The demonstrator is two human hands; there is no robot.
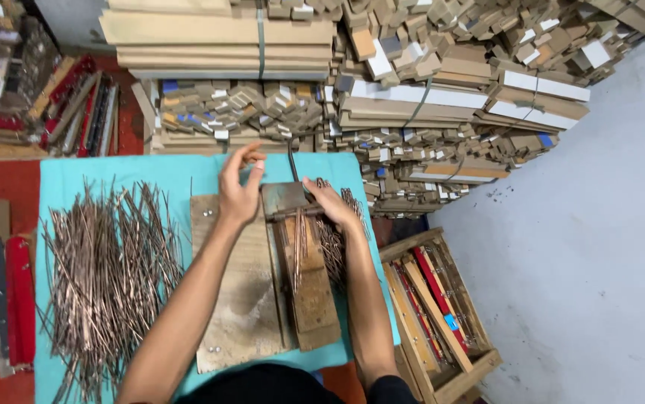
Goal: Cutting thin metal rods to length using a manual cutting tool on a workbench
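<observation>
Hands over a worn wooden jig board [236, 299] on a turquoise cloth-covered table [180, 176]. Left hand [238, 191] raised just above the board's far end, fingers loosely curled and half spread, thumb and forefinger tips close together — whether pinching anything, cannot tell. Right hand [333, 206] laid flat at the far right corner of a rusty metal plate [283, 198], fingers narrow and pressed down, touching the plate and a small bundle of thin coppery metal rods [299, 243]. Bundle lying in the narrow wooden block channel [311, 288] beside the board, long axis running straight away from the body, far ends tucked under the plate, near ends pointing back toward the person. Dark thin lever handle [291, 161] sticking out beyond the plate, pointing away as well. More loose rods [337, 247] just right of the channel under the right forearm, lying roughly the same way. Large heap of thin coppery rods [109, 273] on the left half of the cloth, mostly lengthwise front to back, splayed a little — well apart from both hands. Stacks of cardboard and wooden frame offcuts [412, 97] beyond the table; open wooden crate with red strips [438, 310] on the floor at right.
</observation>
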